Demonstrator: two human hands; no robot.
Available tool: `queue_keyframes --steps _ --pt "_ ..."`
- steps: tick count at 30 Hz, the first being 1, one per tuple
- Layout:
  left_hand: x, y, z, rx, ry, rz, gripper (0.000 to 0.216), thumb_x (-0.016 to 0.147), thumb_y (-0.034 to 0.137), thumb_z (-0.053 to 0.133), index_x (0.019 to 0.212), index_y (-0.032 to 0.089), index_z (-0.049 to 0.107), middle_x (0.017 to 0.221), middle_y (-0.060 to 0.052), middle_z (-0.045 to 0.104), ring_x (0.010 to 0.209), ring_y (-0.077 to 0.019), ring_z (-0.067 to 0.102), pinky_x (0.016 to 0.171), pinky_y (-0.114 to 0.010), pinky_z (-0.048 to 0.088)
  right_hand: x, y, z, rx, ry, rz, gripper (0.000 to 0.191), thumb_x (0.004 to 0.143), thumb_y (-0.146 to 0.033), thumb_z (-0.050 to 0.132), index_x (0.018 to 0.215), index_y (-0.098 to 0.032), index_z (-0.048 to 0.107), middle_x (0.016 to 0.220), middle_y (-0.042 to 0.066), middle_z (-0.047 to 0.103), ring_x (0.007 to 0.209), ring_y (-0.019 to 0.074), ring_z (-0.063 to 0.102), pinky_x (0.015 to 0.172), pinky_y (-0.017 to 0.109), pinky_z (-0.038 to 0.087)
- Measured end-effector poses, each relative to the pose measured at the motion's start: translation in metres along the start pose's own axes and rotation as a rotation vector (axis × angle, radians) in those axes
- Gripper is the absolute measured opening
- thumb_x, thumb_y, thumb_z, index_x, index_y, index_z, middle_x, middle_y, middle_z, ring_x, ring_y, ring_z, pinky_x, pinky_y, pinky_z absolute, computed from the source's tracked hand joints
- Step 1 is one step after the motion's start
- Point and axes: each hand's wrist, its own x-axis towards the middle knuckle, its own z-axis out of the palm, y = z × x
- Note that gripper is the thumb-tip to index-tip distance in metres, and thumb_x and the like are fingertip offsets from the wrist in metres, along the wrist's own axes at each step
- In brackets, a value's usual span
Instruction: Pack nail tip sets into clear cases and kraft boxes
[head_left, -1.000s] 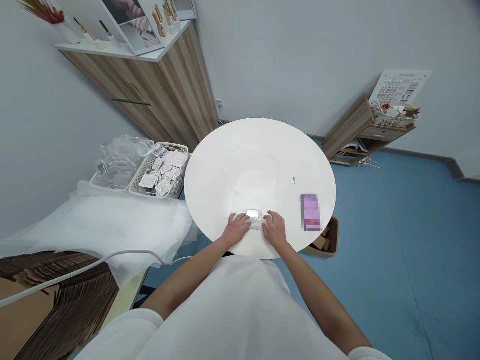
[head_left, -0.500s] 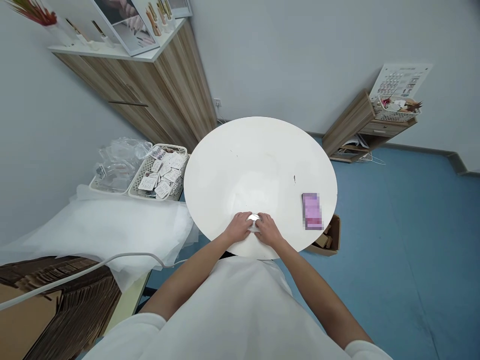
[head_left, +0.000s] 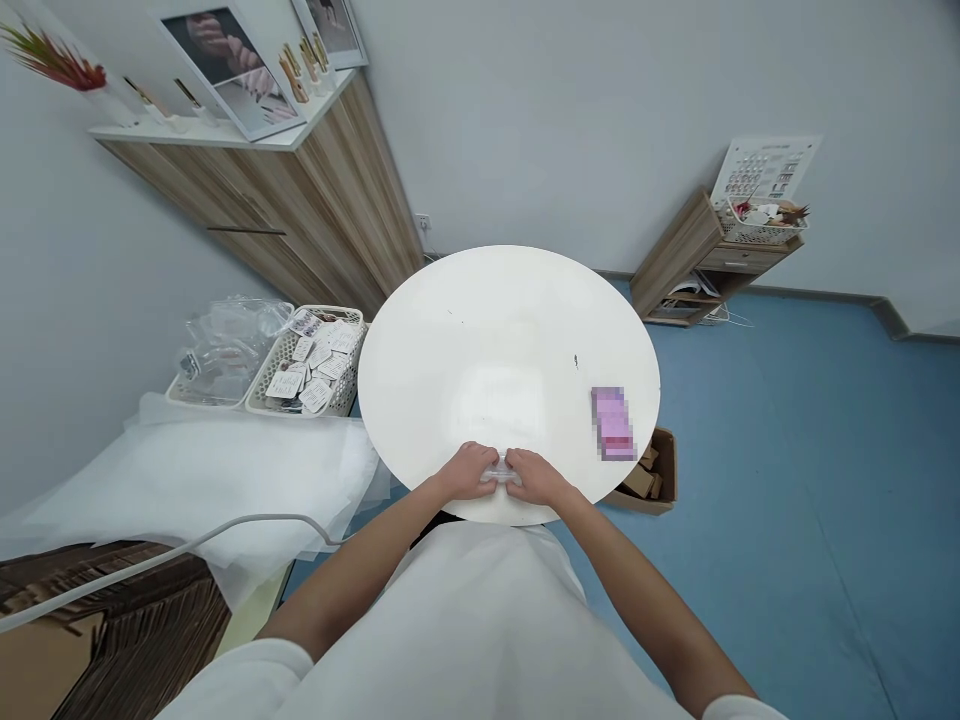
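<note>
Near the front edge of a round white table (head_left: 480, 330), my left hand (head_left: 469, 471) and my right hand (head_left: 535, 476) come together around a small clear plastic piece (head_left: 501, 470). The fingers of both hands are curled and closed on it, one hand at each end. Its exact kind cannot be made out, since the fingers cover its ends. To the right on the tabletop lies a flat purple rectangular item (head_left: 613, 424), blurred into blocks.
Left of the table stand a basket of white cards (head_left: 300, 408) and a basket of clear plastic packaging (head_left: 206, 400). White sheets (head_left: 247, 465) cover a side surface, crossed by a grey cable (head_left: 187, 545). A cardboard box (head_left: 652, 508) sits on the floor at right.
Both hands have shifted slightly toward me and flattened around the clear piece, which now shows lengthwise between them. The whole view has tilted a little.
</note>
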Motion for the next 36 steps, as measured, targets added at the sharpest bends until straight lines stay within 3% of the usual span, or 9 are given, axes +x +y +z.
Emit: queue_keyframes --steps 2,6,10,15,26,31,36 --pt "0.000 0.001 -0.005 0.033 0.029 -0.009 0.018 0.073 0.032 0.048 0.088 0.024 0.051 0.093 -0.001 0.057 0.098 -0.0199 0.050 0.091 -0.036 0.029 0.002 0.001 -0.006 -0.009 0.006 0.016 0.016 0.073 -0.026 0.048 0.088 -0.020 0.046 0.088 0.004 0.054 0.090 0.0203 0.050 0.075 0.032 0.038" --pt "-0.001 0.000 -0.011 0.126 0.129 -0.008 0.016 0.076 0.034 0.047 0.086 0.024 0.054 0.114 -0.004 0.050 0.117 -0.0242 0.035 0.095 -0.043 0.020 0.003 0.004 -0.010 -0.056 0.129 -0.025 0.015 0.075 -0.029 0.050 0.087 -0.021 0.050 0.115 0.008 0.048 0.116 0.0257 0.034 0.088 0.040 0.030" --pt "0.002 -0.003 -0.015 0.144 0.138 -0.020 0.020 0.082 0.034 0.040 0.087 0.024 0.056 0.102 -0.005 0.054 0.104 -0.0212 0.043 0.090 -0.041 0.023 0.003 0.005 -0.015 -0.096 0.211 0.001 0.016 0.080 -0.031 0.046 0.088 -0.021 0.054 0.107 0.007 0.053 0.101 0.0210 0.045 0.085 0.036 0.032" --pt "0.012 -0.009 -0.018 0.114 0.102 -0.107 0.029 0.087 0.033 0.028 0.092 0.024 0.055 0.090 -0.003 0.056 0.091 -0.0187 0.047 0.086 -0.040 0.025 0.014 0.006 -0.023 -0.172 0.179 0.091 0.021 0.085 -0.030 0.039 0.090 -0.021 0.057 0.086 0.006 0.057 0.083 0.0172 0.050 0.079 0.033 0.033" --pt "0.044 -0.037 -0.011 -0.084 0.064 -0.340 0.027 0.082 0.031 0.038 0.106 0.024 0.048 0.103 -0.003 0.059 0.097 -0.0196 0.052 0.082 -0.037 0.033 0.048 0.026 -0.023 -0.162 0.175 0.235 0.023 0.088 -0.027 0.035 0.102 -0.021 0.052 0.090 0.005 0.061 0.083 0.0181 0.054 0.075 0.031 0.034" --pt "0.055 -0.044 -0.006 -0.085 0.038 -0.451 0.021 0.080 0.030 0.041 0.096 0.025 0.053 0.097 -0.002 0.061 0.091 -0.0205 0.054 0.080 -0.038 0.035 0.059 0.031 -0.015 -0.110 0.197 0.349 0.019 0.087 -0.026 0.037 0.091 -0.021 0.055 0.084 0.003 0.062 0.078 0.0170 0.053 0.074 0.030 0.034" --pt "0.054 -0.046 -0.001 -0.034 0.061 -0.468 0.022 0.080 0.031 0.041 0.095 0.025 0.056 0.101 -0.005 0.058 0.097 -0.0229 0.051 0.081 -0.040 0.034 0.054 0.037 -0.002 -0.141 0.294 0.370 0.020 0.086 -0.025 0.037 0.087 -0.022 0.057 0.093 0.005 0.058 0.087 0.0176 0.050 0.077 0.031 0.033"
